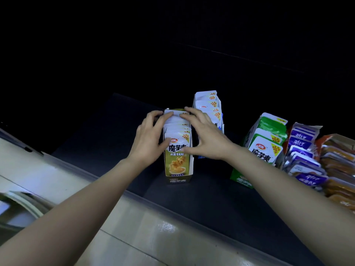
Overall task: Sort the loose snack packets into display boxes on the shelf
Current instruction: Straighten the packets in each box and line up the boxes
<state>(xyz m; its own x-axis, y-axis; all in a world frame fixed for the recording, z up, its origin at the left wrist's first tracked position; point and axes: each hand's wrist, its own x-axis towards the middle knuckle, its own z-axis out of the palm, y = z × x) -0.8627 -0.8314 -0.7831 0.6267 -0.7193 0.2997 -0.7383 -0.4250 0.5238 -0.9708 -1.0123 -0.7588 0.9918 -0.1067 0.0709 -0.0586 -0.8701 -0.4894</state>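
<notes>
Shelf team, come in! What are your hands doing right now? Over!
Left hand and right hand both squeezing the snack packets, front to back. Packets standing in yellow display box. Blue display box close behind right hand.

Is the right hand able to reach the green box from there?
Probably yes. The right hand only grips the yellow box's packets, and bare shelf lies between it and the green box.

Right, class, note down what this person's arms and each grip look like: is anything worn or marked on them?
Both arms are bare as far as the picture shows. Neither the left forearm nor the right forearm has a sleeve in view. The left grip and right grip are ungloved, with no ring, watch, bracelet or marking visible in the dim light.
</notes>
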